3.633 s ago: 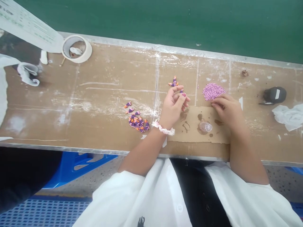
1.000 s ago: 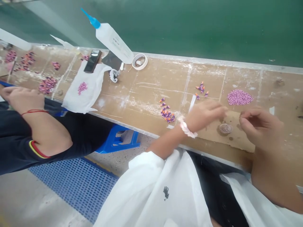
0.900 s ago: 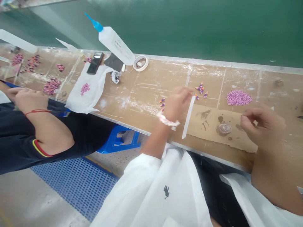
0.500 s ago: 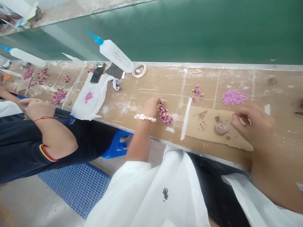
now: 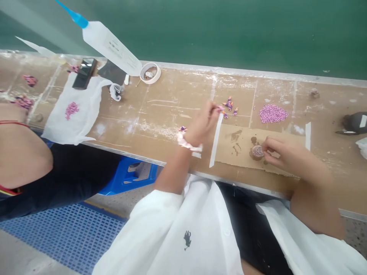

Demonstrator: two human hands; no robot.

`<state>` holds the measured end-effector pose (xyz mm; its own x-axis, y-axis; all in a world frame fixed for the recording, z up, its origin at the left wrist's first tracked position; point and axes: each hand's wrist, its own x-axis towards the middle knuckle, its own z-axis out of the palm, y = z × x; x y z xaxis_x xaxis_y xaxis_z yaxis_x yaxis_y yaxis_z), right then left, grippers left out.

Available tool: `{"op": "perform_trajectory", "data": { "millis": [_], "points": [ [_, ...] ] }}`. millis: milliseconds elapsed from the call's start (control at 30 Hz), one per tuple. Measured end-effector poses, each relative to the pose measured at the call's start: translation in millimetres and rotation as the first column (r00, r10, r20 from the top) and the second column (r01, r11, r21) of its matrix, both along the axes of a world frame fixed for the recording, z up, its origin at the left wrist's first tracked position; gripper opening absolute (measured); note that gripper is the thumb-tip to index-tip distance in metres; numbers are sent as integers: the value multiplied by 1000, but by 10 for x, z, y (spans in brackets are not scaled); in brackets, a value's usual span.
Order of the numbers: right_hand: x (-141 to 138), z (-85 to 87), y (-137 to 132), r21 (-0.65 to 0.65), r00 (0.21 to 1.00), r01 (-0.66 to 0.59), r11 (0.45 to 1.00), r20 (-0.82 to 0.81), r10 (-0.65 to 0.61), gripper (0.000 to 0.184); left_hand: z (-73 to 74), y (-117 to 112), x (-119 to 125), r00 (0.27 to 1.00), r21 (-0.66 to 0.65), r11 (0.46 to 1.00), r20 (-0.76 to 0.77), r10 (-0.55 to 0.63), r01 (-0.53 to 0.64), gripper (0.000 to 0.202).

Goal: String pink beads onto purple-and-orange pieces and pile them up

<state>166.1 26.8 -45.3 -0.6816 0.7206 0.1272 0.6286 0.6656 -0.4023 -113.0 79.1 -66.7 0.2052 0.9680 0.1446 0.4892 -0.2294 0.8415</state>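
Observation:
My left hand [image 5: 204,121], with a pale scrunchie at the wrist, is closed in a pinch just left of a small group of purple-and-orange pieces [image 5: 229,104]. A tiny pinkish thing shows at its fingertips, too small to name. More purple pieces [image 5: 182,129] peek out behind the wrist; my forearm hides the rest of that pile. My right hand [image 5: 282,153] pinches at the rim of a small round dish [image 5: 256,152], and what its fingers hold cannot be made out. The dish rests on a stained cardboard sheet [image 5: 229,152]. Beyond it lies a heap of small pink-purple pieces [image 5: 273,114].
A white bottle with a blue nozzle [image 5: 111,47] and a tape roll [image 5: 150,73] are at the back left. A phone [image 5: 84,73] lies on a white cloth [image 5: 57,118]. At left is a co-worker's arm [image 5: 23,152]; a black object [image 5: 354,123] sits far right.
My left hand has moved right, from the purple pile to the small group. My right hand has come down and left to the dish. The whole view has shifted.

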Motion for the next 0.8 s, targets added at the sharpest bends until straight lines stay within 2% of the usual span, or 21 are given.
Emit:
{"op": "perform_trajectory", "data": {
  "millis": [100, 200, 267, 367, 533, 600, 667, 800],
  "points": [
    [-2, 0, 13, -1, 1000, -22, 1000, 20, 22, 14, 40, -81, 578, 931, -36, 972, 297, -210, 231, 28],
    [0, -11, 26, 9, 998, -42, 999, 45, 42, 15, -12, -116, 866, 850, -100, 948, 478, -221, 302, 34],
    [-10, -6, 17, 14, 997, -41, 999, 58, 40, 16, -81, -125, 884, 832, -169, 938, 526, -173, 302, 34],
    [-50, 27, -18, 24, 998, -22, 999, 68, 20, 18, -187, -133, 801, 845, -248, 934, 526, -93, 257, 31],
    [-121, 63, -55, 47, 995, 12, 999, 101, -17, 22, -227, -158, 759, 883, -225, 965, 469, -14, 135, 18],
    [-118, 66, -56, 37, 994, 18, 999, 104, -22, 22, -199, -172, 777, 872, -227, 959, 488, -39, 170, 15],
    [-96, 78, -57, 22, 996, 24, 999, 84, -26, 20, -170, -184, 794, 827, -268, 929, 557, -67, 256, 19],
    [-61, 144, -75, 14, 995, 101, 995, -29, -100, 14, -146, -208, 816, 683, -375, 814, 730, -36, 443, 33]
  ]
}}
